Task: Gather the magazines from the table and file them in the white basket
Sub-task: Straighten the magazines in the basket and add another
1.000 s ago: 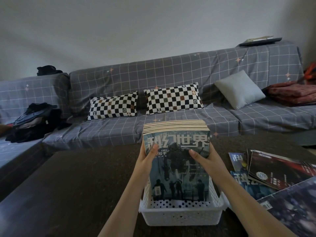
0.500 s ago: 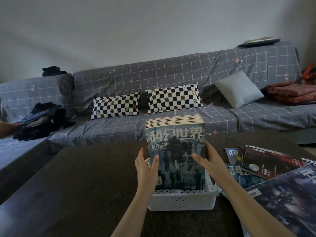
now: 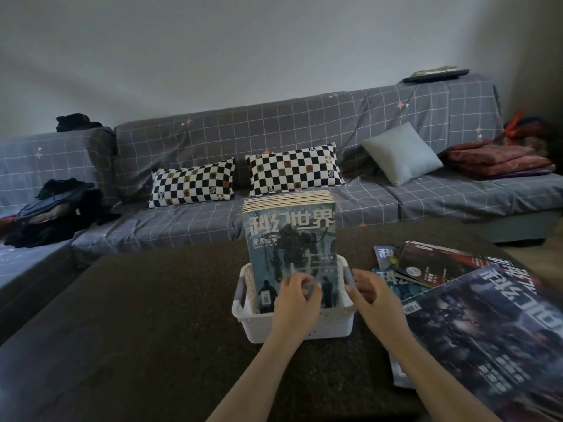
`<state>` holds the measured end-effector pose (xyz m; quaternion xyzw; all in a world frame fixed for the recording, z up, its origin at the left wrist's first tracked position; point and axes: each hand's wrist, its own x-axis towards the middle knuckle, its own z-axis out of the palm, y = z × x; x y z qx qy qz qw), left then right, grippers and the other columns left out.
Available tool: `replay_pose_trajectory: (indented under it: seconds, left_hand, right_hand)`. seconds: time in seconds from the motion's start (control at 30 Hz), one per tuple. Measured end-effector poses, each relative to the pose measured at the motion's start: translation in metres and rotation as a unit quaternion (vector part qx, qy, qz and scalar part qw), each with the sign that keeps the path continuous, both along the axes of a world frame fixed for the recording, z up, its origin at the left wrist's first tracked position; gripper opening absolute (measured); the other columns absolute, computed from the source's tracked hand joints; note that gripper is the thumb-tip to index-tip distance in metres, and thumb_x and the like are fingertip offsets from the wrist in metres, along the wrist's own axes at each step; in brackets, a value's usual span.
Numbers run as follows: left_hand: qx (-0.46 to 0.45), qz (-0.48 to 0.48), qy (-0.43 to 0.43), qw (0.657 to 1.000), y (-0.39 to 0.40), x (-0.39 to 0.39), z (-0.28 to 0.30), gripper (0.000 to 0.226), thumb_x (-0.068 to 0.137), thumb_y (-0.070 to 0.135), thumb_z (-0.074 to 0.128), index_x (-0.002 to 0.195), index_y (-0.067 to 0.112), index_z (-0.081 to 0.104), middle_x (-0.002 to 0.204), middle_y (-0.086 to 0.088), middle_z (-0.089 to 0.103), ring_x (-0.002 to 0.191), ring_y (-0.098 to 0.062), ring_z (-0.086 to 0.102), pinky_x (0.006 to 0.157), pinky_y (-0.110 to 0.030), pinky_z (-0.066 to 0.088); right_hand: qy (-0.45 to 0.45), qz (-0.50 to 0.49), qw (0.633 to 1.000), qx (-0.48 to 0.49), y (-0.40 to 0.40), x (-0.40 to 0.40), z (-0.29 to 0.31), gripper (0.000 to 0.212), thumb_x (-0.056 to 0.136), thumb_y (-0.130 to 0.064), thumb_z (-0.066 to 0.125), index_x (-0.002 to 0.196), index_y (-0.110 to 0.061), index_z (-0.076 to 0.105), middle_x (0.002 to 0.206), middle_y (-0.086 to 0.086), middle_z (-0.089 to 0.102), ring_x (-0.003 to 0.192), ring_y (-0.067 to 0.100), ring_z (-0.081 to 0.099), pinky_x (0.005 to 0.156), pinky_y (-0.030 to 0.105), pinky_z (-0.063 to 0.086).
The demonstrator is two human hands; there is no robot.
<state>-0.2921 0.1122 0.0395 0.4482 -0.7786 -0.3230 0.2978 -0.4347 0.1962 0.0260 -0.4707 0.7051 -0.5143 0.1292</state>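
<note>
The front cover of the stack of magazines (image 3: 291, 236) carries the large title 科幻世界, with smaller characters beneath it and a barcode label low on the left, too small to read. The stack stands upright in the white basket (image 3: 304, 327), rising well above its rim and filling most of its width, with a narrow gap on the left side. The basket sits on the dark tabletop (image 3: 146, 315).

The left hand (image 3: 297, 296) is in front of the cover's lower part, fingers loosely curled; whether they touch the cover I cannot tell. The right hand (image 3: 373, 296) hovers at the basket's right rim, fingers bent and gripping nothing.

Just right of the basket, loose magazines (image 3: 475, 315) lie flat and overlapping, fanned out toward the tabletop's right edge; their titles show the same large characters, seen upside down or partly covered. The left half of the tabletop is open.

Behind the tabletop stands a grey checked sofa (image 3: 304, 132) with two black-and-white chequered pillows (image 3: 195, 187), a plain pale cushion (image 3: 402, 153), dark clothes (image 3: 54, 208) at the left and a folded red blanket (image 3: 499, 159) at the right.
</note>
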Motion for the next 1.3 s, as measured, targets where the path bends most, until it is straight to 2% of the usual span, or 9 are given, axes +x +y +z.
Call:
replay_pose_trajectory:
  seconds: [0.1,0.27,0.43,0.67,0.77,0.9,1.1,1.2,1.3]
  left_hand:
    - [-0.032,-0.016,-0.012,0.999,0.017,-0.024,-0.001,0.008,0.092,0.038,0.054,0.099,0.034,0.05,0.107,0.012,0.049,0.1,-0.007,0.052,0.097,-0.031,0.038]
    - [-0.088,-0.083,0.006,0.993,0.046,-0.073,-0.004,0.008,0.091,0.03,0.058,0.097,0.027,0.059,0.096,0.013,0.05,0.097,-0.01,0.055,0.098,-0.038,0.04]
    - [-0.048,-0.166,-0.008,0.985,0.065,-0.124,-0.022,0.02,0.093,0.029,0.054,0.108,0.021,0.064,0.106,0.01,0.055,0.105,-0.009,0.055,0.099,-0.039,0.043]
    - [-0.022,-0.208,-0.179,0.961,0.066,-0.179,-0.05,0.056,0.096,0.044,0.045,0.145,0.017,0.038,0.151,-0.007,0.035,0.14,-0.023,0.03,0.116,-0.043,0.022]
    - [-0.037,-0.182,-0.205,0.961,0.058,-0.195,-0.049,0.054,0.092,0.05,0.05,0.134,0.018,0.048,0.132,-0.008,0.05,0.123,-0.025,0.046,0.104,-0.041,0.038]
    - [0.024,-0.221,-0.218,0.95,0.049,-0.203,-0.034,0.028,0.086,0.047,0.063,0.092,0.02,0.058,0.088,0.003,0.06,0.081,-0.014,0.056,0.061,-0.025,0.04]
    - [0.075,-0.244,-0.051,0.965,0.059,-0.18,-0.035,0.019,0.089,0.034,0.065,0.087,0.023,0.05,0.093,-0.003,0.065,0.085,-0.019,0.064,0.075,-0.035,0.05]
    - [0.059,-0.232,0.018,0.971,0.059,-0.152,-0.031,0.019,0.089,0.036,0.064,0.083,0.027,0.049,0.085,0.007,0.063,0.072,-0.002,0.062,0.063,-0.014,0.047]
    - [0.042,-0.208,0.058,0.976,0.054,-0.125,-0.021,0.017,0.089,0.038,0.063,0.082,0.03,0.049,0.085,0.008,0.064,0.071,0.003,0.061,0.06,-0.012,0.046]
  right_hand:
    - [0.009,-0.036,0.999,0.02,0.023,-0.017,-0.002,0.034,0.089,-0.028,0.06,0.123,-0.021,0.056,0.115,-0.008,0.06,0.096,0.003,0.055,0.076,0.013,0.04]
    - [0.024,-0.121,0.991,0.047,0.063,-0.051,-0.012,0.03,0.09,-0.03,0.058,0.118,-0.021,0.059,0.109,-0.004,0.062,0.096,0.009,0.057,0.083,0.028,0.047]
    - [0.034,-0.213,0.973,0.083,0.099,-0.085,-0.026,0.029,0.088,-0.03,0.062,0.115,-0.02,0.063,0.111,0.001,0.062,0.086,0.01,0.058,0.07,0.023,0.047]
    - [0.123,-0.316,0.904,0.26,0.139,-0.115,-0.05,0.057,0.083,-0.057,0.055,0.131,-0.025,0.052,0.14,0.001,0.048,0.13,0.029,0.035,0.105,0.043,0.028]
    - [0.093,-0.303,0.903,0.29,0.149,-0.122,-0.061,0.07,0.081,-0.065,0.052,0.139,-0.029,0.04,0.151,-0.005,0.031,0.14,0.023,0.018,0.11,0.044,0.021]
    - [0.063,-0.284,0.915,0.278,0.157,-0.131,-0.067,0.073,0.079,-0.064,0.056,0.141,-0.031,0.037,0.154,-0.008,0.025,0.142,0.02,0.014,0.112,0.04,0.021]
    - [-0.036,-0.293,0.942,0.159,0.158,-0.126,-0.061,0.077,0.076,-0.046,0.071,0.142,-0.021,0.04,0.155,0.0,0.025,0.14,0.024,0.015,0.113,0.043,0.021]
    - [-0.081,-0.304,0.947,0.069,0.155,-0.117,-0.05,0.078,0.076,-0.037,0.074,0.143,-0.019,0.038,0.156,0.0,0.018,0.141,0.021,0.011,0.113,0.047,0.022]
    - [-0.103,-0.3,0.948,0.033,0.145,-0.108,-0.031,0.08,0.077,-0.037,0.073,0.145,-0.026,0.032,0.155,0.0,0.02,0.139,0.024,0.02,0.109,0.048,0.03]
